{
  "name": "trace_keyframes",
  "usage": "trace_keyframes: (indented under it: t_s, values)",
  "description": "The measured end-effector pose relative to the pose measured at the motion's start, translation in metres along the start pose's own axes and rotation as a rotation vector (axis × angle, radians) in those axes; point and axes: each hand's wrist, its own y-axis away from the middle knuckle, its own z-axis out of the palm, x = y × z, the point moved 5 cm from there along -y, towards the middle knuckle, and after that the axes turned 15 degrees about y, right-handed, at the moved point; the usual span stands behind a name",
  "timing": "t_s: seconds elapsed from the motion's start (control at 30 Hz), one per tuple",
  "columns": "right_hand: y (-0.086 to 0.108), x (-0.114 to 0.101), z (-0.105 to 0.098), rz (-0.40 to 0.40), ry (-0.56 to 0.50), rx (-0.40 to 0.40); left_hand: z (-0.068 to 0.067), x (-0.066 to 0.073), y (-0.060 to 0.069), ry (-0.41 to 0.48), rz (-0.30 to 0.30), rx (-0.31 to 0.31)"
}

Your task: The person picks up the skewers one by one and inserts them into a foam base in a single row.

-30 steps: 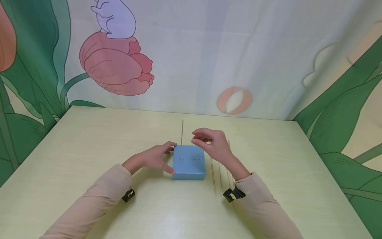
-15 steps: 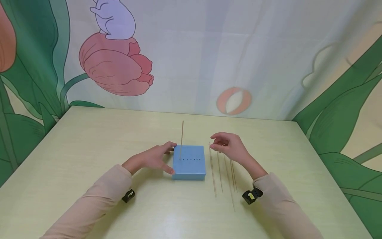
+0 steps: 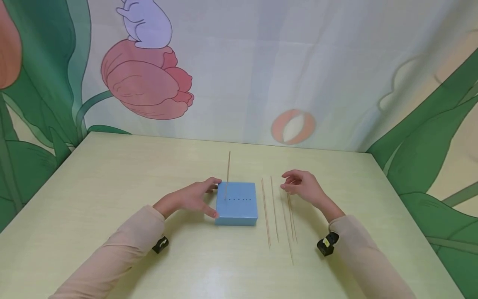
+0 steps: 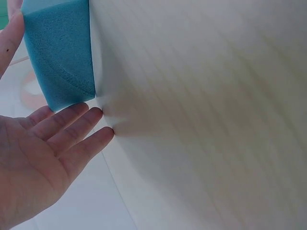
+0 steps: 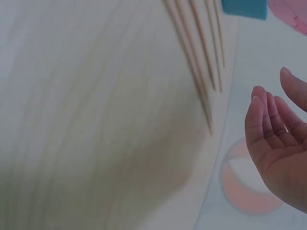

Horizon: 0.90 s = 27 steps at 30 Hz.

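Closest to the viewer, two pale beige sleeves (image 3: 119, 241) come in from the lower corners, each with a small black device (image 3: 160, 245) at the wrist; beneath them spreads a pale wooden table (image 3: 209, 265); right of its middle lie several thin sticks (image 3: 274, 207), side by side, their long axes running toward the back edge, some so close together that they look paired; left of them, just beside the nearest pair, a square blue block (image 3: 236, 211) sits flat on the table; the left hand (image 3: 191, 197) rests at the block's left side, thumb at the near corner and fingers at the far one, the fingers extended and spread rather than wrapped round it; a row of small dark holes (image 3: 239, 199) crosses the block's top, and at its left end an upright stick (image 3: 228, 170) stands with a slight lean; farther back, the right hand (image 3: 301, 185) hovers over the far ends of the rightmost sticks, fingers loosely bent and parted from the thumb; past the table's back edge hangs a pale curtain (image 3: 224, 83), printed with a pink flower (image 3: 145, 83) and a striped ball (image 3: 293, 126).
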Motion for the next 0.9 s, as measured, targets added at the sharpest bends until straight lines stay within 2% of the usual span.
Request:
trace_keyframes:
  t_s: [0.27,0.53,0.9]
  values:
    - [-0.013,0.023,0.000,0.049,-0.004,-0.026,-0.002,0.000,0.000,0.006,0.013,-0.002]
    - [-0.021,0.037,0.005,0.134,0.005,-0.133,-0.001,-0.001,0.001,0.009,0.006,-0.009]
    - [-0.031,0.044,0.005,0.088,0.157,-0.187,-0.002,-0.001,0.000,0.008,0.001,-0.009]
